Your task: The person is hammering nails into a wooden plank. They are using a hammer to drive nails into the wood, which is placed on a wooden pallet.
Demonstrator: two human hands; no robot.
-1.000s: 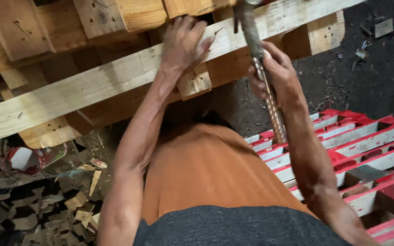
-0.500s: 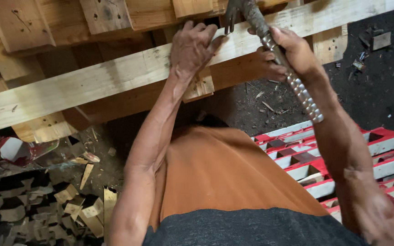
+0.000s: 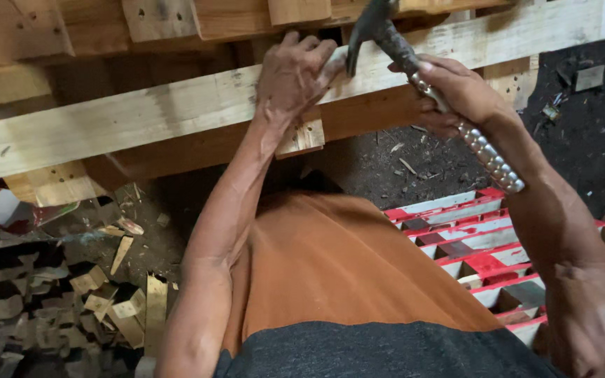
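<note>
Right hand (image 3: 456, 94) clenched round ridged metal hammer (image 3: 414, 63) against long pale wooden plank (image 3: 141, 119), left hand (image 3: 292, 73) pressing fingers on plank beside hammer head; below plank, red-and-white slatted pallet (image 3: 484, 238) and scattered wood offcuts (image 3: 117, 294).

head camera looks steeply down, close over the hands (image 3: 379, 84).

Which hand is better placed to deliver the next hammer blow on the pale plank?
Right. The right hand grips the hammer, its head raised over the pale plank. The left hand is pressed on that plank, fingertips near the hammer head.
</note>
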